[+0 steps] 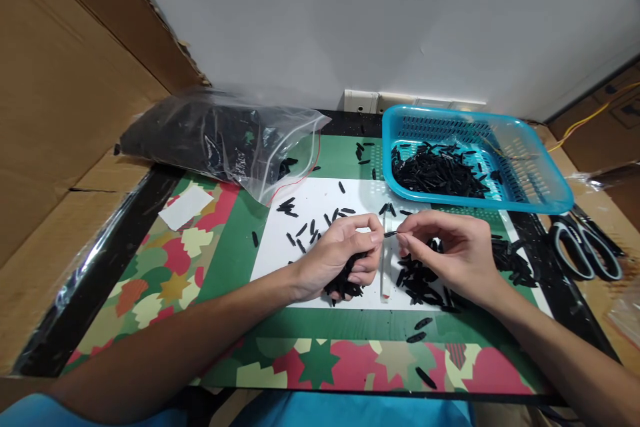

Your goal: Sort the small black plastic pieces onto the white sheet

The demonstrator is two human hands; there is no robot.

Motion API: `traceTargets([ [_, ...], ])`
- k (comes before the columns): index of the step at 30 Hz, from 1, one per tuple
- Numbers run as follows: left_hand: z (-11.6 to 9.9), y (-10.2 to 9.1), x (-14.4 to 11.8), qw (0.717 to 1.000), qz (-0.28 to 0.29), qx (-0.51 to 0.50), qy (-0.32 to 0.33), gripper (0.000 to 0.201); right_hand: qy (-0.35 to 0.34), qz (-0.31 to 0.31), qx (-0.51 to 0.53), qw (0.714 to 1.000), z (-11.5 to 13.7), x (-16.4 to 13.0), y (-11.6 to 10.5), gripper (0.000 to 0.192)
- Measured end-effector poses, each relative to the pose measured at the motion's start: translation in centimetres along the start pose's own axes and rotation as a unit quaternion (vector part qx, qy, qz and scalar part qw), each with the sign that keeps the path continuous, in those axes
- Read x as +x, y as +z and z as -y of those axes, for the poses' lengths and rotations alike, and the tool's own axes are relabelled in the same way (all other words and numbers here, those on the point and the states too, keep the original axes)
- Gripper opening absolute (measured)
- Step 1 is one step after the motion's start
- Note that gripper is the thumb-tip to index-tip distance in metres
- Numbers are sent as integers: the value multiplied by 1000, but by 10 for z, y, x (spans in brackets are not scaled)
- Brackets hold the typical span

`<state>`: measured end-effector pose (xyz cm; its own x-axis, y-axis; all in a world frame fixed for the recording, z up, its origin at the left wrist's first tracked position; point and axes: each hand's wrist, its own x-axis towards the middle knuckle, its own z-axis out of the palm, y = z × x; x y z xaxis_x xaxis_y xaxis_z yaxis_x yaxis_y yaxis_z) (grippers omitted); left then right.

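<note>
Grey-handled scissors [585, 250] right of the mat, white paper scrap [185, 206] on the left, cardboard [60, 113] beyond.

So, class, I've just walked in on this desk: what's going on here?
A person sits at a patterned mat sorting small black pieces. The left hand cups a bunch of them, and both hands pinch one black piece between their fingertips, the right hand meeting it from the other side. More pieces lie scattered on the white sheet. A blue basket behind holds a pile, a plastic bag lies at the far left, and scissors rest on the right.
</note>
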<state>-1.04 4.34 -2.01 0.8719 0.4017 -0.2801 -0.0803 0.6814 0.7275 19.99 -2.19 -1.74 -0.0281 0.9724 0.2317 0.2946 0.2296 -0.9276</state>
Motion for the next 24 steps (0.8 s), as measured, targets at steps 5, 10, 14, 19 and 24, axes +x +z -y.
traceTargets([
  [5, -1, 2, 1, 1000, -8, -1, 8, 23, -4, -2, -5, 1000, -2, -1, 0, 4],
  [10, -2, 1, 0, 1000, -10, -5, -9, 25, -23, 2, -29, 999, 1, -1, 1, 4],
  [14, -2, 1, 1, 1000, -14, -7, -14, 25, -26, 11, -32, 999, 2, 0, 1, 4],
  [19, -3, 2, 1, 1000, -18, -7, -13, 26, -27, 17, -24, 999, 2, 0, -1, 4],
  [24, -3, 2, 1, 1000, -19, -11, -13, 25, -19, 18, -4, 1000, 2, 0, -1, 1],
])
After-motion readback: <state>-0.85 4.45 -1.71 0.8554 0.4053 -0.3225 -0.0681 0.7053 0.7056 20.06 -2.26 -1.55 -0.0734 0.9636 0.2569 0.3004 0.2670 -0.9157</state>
